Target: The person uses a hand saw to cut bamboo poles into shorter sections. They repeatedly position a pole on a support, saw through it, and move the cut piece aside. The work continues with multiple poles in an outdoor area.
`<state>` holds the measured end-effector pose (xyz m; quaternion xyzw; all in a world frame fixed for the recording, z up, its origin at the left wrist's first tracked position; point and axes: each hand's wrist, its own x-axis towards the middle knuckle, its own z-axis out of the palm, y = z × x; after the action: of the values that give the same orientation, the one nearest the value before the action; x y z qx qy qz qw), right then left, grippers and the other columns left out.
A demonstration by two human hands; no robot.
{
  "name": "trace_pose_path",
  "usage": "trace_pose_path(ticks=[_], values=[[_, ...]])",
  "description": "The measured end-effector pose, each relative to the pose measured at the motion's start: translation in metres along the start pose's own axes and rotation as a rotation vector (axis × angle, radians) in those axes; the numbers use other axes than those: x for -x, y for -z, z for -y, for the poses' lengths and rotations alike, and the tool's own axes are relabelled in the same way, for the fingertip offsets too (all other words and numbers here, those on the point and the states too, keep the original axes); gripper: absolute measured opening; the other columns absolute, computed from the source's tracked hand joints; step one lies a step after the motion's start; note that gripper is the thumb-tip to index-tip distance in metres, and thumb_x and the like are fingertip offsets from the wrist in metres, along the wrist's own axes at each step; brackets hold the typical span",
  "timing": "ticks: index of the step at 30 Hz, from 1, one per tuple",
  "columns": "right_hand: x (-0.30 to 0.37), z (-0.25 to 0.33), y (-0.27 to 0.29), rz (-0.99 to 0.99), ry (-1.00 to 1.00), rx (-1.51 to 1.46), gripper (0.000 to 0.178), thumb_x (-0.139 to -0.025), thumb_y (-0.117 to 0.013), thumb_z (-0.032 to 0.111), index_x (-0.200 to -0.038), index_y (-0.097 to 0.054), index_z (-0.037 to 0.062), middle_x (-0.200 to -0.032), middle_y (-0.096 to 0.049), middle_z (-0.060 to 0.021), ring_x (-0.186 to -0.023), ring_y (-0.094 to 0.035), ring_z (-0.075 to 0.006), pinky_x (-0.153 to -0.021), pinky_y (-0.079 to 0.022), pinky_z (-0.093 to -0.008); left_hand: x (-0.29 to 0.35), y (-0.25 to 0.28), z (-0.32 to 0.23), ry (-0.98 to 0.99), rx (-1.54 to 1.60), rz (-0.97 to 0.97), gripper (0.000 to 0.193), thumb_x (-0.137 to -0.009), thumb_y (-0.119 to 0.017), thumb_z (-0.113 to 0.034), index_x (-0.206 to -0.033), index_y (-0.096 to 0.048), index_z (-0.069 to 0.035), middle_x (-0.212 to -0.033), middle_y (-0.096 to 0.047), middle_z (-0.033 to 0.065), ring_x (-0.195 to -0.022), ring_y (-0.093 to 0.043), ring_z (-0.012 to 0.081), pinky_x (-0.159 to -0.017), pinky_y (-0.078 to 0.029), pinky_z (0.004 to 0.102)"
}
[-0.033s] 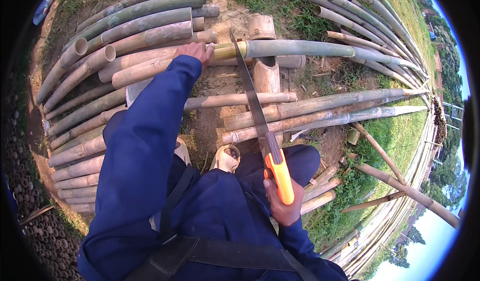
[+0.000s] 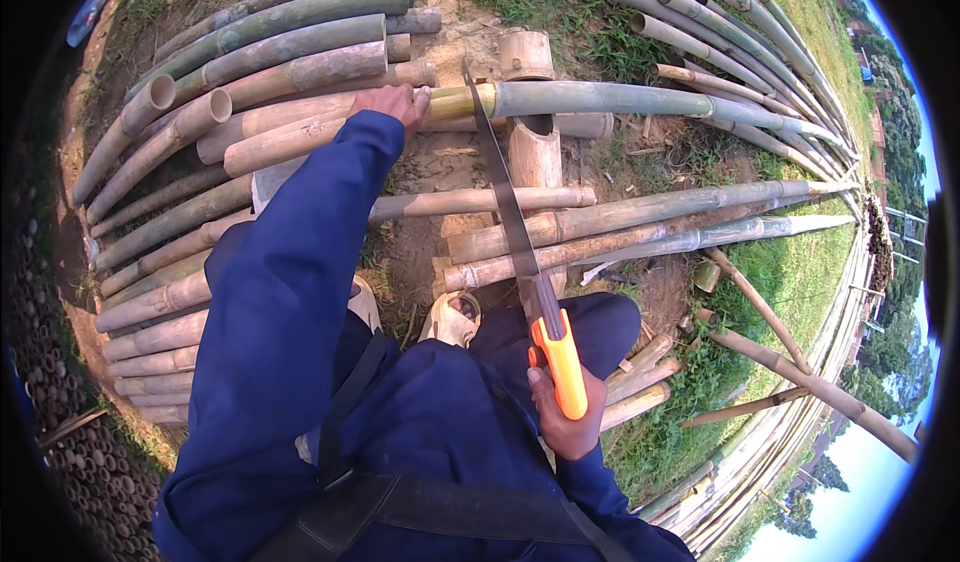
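- Spanning left to right: bamboo pole [image 2: 600,96], laid over a thick bamboo rest [image 2: 535,157]. Long axis crosswise to the person; right end runs toward bunched poles [image 2: 700,48]. Left end cannot be told from the poles beyond the hand.
- Loose poles [image 2: 640,207]: on the ground, nearer the knees, running much the same way.
- Pole stack [image 2: 160,340]: left side, partly behind the sleeve.
- Handsaw [image 2: 515,222]: dark blade, orange handle [image 2: 562,372]. Blade crosses the pole just left of the rest's left edge; tip points away from the person and slightly left, handle toward the body. Step in hand, as judged: sawing through the pole. Depth of cut cannot be told. Next move seems to call for straight strokes along the blade, with the pole kept from rolling.
- Left hand [image 2: 395,107]: fingers curled over the pole, left of the blade, bearing down by the look of it.
- Right hand [image 2: 575,422]: wrapped around the saw handle.
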<state>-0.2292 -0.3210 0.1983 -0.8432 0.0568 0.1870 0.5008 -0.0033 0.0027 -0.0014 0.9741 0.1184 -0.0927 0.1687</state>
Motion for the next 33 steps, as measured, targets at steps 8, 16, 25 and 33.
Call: trace_pose_path(ticks=[8,16,25,33], values=[[-0.121,-0.018,-0.060,-0.052,0.227,-0.013,0.017,-0.093,-0.074,0.008,-0.085,-0.064,-0.0030,-0.067,-0.062,-0.0108,-0.058,-0.053,-0.0148,-0.057,-0.045,-0.0340,-0.008,0.007,-0.008,-0.021,0.018,0.029,0.060,-0.107,-0.035,-0.052,-0.109,-0.074,-0.006,-0.102,-0.074,0.0248,-0.104,-0.069,0.0426,-0.096,-0.050,0.0529],[-0.030,-0.011,-0.010,0.029,0.045,0.013,0.023,-0.093,-0.072,0.004,-0.113,-0.070,-0.0064,-0.079,-0.072,-0.0152,-0.068,-0.068,-0.0149,-0.067,-0.054,-0.0308,-0.013,0.001,-0.004,-0.003,0.008,0.004,0.060,-0.107,-0.035,-0.052,-0.109,-0.074,-0.006,-0.101,-0.074,0.0256,-0.102,-0.070,0.0429,-0.095,-0.050,0.0540],[-0.014,-0.019,-0.016,-0.010,0.073,-0.026,0.015,-0.093,-0.073,0.006,-0.103,-0.070,-0.0044,-0.071,-0.067,-0.0120,-0.064,-0.064,-0.0149,-0.063,-0.051,-0.0321,-0.010,0.008,-0.003,-0.016,-0.016,0.034,0.063,-0.107,-0.035,-0.052,-0.107,-0.074,-0.003,-0.099,-0.074,0.0258,-0.099,-0.071,0.0426,-0.091,-0.053,0.0527],[-0.111,-0.033,-0.059,-0.077,0.225,-0.024,0.021,-0.095,-0.073,0.012,-0.083,-0.064,-0.0029,-0.061,-0.057,-0.0082,-0.056,-0.050,-0.0133,-0.054,-0.043,-0.0341,-0.012,0.000,-0.015,-0.037,0.027,0.016,0.060,-0.106,-0.038,-0.051,-0.101,-0.073,-0.002,-0.101,-0.073,0.0269,-0.102,-0.070,0.0430,-0.093,-0.051,0.0527]])
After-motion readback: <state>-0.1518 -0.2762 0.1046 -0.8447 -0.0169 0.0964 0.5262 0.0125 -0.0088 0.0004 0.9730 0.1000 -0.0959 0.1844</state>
